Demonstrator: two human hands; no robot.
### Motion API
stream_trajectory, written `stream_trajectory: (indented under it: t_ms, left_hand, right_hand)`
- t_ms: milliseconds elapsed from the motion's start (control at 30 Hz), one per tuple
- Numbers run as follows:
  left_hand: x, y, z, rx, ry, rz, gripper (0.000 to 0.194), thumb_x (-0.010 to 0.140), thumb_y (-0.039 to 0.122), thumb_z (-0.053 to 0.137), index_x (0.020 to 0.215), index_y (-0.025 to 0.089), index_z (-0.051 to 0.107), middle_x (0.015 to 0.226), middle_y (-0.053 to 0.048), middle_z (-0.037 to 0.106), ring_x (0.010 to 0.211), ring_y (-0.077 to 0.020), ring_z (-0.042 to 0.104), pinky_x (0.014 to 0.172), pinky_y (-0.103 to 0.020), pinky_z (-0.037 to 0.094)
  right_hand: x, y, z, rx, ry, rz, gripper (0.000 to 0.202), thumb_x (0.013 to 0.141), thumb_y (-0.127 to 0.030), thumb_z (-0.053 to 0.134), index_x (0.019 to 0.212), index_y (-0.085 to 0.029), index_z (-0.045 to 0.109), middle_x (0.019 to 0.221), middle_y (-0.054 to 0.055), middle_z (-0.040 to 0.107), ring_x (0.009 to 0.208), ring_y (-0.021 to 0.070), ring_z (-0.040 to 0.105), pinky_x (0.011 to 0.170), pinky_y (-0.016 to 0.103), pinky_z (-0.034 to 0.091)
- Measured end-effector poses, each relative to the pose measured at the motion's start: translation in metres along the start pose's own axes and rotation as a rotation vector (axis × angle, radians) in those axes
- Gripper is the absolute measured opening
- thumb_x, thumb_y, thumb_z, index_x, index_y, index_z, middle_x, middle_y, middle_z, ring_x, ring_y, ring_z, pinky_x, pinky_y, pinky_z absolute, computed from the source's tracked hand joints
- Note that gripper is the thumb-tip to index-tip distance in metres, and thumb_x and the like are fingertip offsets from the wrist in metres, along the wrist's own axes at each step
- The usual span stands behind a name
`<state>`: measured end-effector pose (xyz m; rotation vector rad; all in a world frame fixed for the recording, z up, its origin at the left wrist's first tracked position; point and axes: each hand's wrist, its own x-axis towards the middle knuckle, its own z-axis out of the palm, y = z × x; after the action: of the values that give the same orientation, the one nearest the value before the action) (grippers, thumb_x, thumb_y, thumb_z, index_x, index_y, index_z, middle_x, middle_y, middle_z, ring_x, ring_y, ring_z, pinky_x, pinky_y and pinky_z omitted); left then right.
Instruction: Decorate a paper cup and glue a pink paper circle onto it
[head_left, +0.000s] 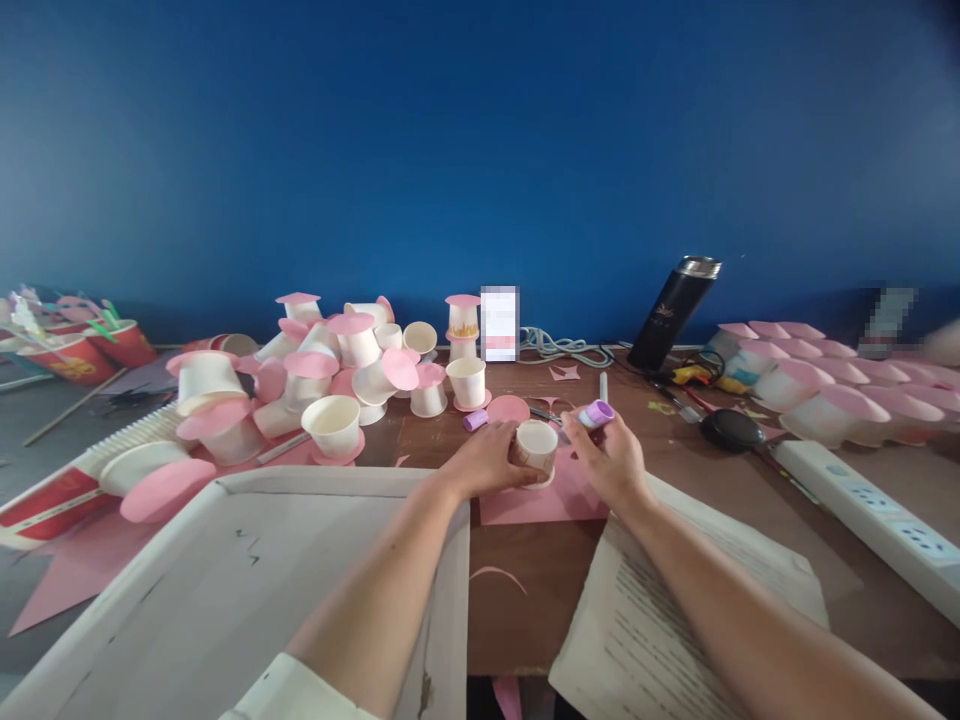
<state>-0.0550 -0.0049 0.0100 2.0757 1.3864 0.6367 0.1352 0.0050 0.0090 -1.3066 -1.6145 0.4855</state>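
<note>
My left hand is wrapped around a small white paper cup, which stands bottom up near the middle of the table. In my right hand is a purple glue stick, held close to the cup's right side. A purple cap lies just beyond my left hand. Beside it is a pink paper disc. Under the cup and my right hand lies a pink paper sheet. Scissors, partly hidden, rest behind the cup.
Many paper cups with pink discs pile up at the left; more rows stand at the right. A white tray fills the front left. A black thermos, a power strip and printed pages are on the right.
</note>
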Motion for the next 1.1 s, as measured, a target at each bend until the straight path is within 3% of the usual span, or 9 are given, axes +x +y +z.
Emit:
stream_trajectory:
  t_ms: [167, 233, 367, 567, 700, 833, 1000, 1100]
  left_hand:
    - [0.0, 0.001, 0.0, -0.011, 0.01, -0.019, 0.057, 0.061, 0.052, 0.07, 0.103, 0.017, 0.057, 0.1, -0.009, 0.062, 0.091, -0.0274, 0.057, 0.074, -0.036, 0.043]
    - [0.0, 0.002, 0.0, -0.021, 0.008, -0.021, 0.055, 0.061, 0.052, 0.071, 0.101, 0.018, 0.058, 0.097, -0.008, 0.063, 0.088, -0.0263, 0.057, 0.072, -0.035, 0.043]
    - [-0.001, 0.006, -0.001, -0.046, -0.004, -0.032, 0.05, 0.061, 0.05, 0.07, 0.097, 0.017, 0.059, 0.092, -0.007, 0.063, 0.084, -0.0245, 0.057, 0.069, -0.033, 0.043]
    - [-0.003, 0.01, -0.004, -0.068, 0.008, -0.045, 0.051, 0.059, 0.049, 0.072, 0.097, 0.018, 0.059, 0.096, -0.008, 0.064, 0.088, -0.0259, 0.057, 0.071, -0.033, 0.043]
    - [-0.003, 0.008, -0.004, -0.073, -0.001, -0.046, 0.054, 0.059, 0.049, 0.073, 0.1, 0.017, 0.059, 0.097, -0.008, 0.064, 0.09, -0.0264, 0.057, 0.072, -0.034, 0.044]
    - [-0.001, 0.008, -0.004, -0.106, -0.01, -0.024, 0.056, 0.056, 0.043, 0.075, 0.102, 0.017, 0.058, 0.097, -0.007, 0.064, 0.088, -0.0251, 0.058, 0.072, -0.033, 0.044]
    - [-0.002, 0.014, -0.005, -0.218, -0.025, 0.005, 0.05, 0.062, 0.026, 0.068, 0.11, 0.018, 0.055, 0.099, -0.005, 0.064, 0.085, -0.0209, 0.059, 0.066, -0.028, 0.045]
    - [-0.002, 0.013, -0.004, -0.179, 0.016, -0.02, 0.05, 0.062, 0.029, 0.07, 0.108, 0.018, 0.055, 0.097, -0.005, 0.064, 0.082, -0.0203, 0.059, 0.064, -0.028, 0.044]
  right_hand:
    - [-0.006, -0.012, -0.004, 0.253, 0.092, -0.025, 0.025, 0.084, -0.045, 0.056, 0.089, -0.02, 0.057, 0.076, 0.003, 0.066, 0.056, 0.0148, 0.061, 0.055, 0.026, 0.049]
    - [-0.008, -0.015, -0.005, 0.282, 0.044, -0.06, 0.024, 0.084, -0.043, 0.056, 0.089, -0.019, 0.057, 0.076, 0.003, 0.065, 0.055, 0.0137, 0.061, 0.054, 0.025, 0.048]
    - [-0.01, -0.013, -0.004, 0.282, -0.065, -0.093, 0.023, 0.084, -0.041, 0.057, 0.087, -0.019, 0.057, 0.074, 0.002, 0.064, 0.054, 0.013, 0.059, 0.054, 0.025, 0.048]
    - [-0.007, -0.006, -0.004, 0.159, 0.009, -0.058, 0.023, 0.084, -0.043, 0.056, 0.083, -0.02, 0.056, 0.064, 0.001, 0.063, 0.054, 0.0146, 0.059, 0.054, 0.025, 0.047]
    - [-0.007, -0.01, -0.005, 0.213, 0.031, -0.066, 0.021, 0.086, -0.042, 0.054, 0.084, -0.021, 0.055, 0.067, 0.001, 0.065, 0.056, 0.0151, 0.061, 0.057, 0.026, 0.049]
    - [-0.011, -0.012, -0.005, 0.26, -0.018, -0.115, 0.021, 0.085, -0.042, 0.055, 0.087, -0.021, 0.055, 0.074, 0.002, 0.065, 0.059, 0.0151, 0.061, 0.058, 0.027, 0.049]
    - [-0.014, -0.011, -0.004, 0.225, -0.063, -0.114, 0.023, 0.083, -0.041, 0.058, 0.09, -0.02, 0.057, 0.077, 0.003, 0.064, 0.062, 0.0153, 0.061, 0.057, 0.026, 0.049]
    - [-0.014, -0.014, -0.005, 0.206, -0.082, -0.113, 0.022, 0.083, -0.041, 0.058, 0.09, -0.02, 0.057, 0.079, 0.004, 0.066, 0.062, 0.0153, 0.062, 0.056, 0.026, 0.049]
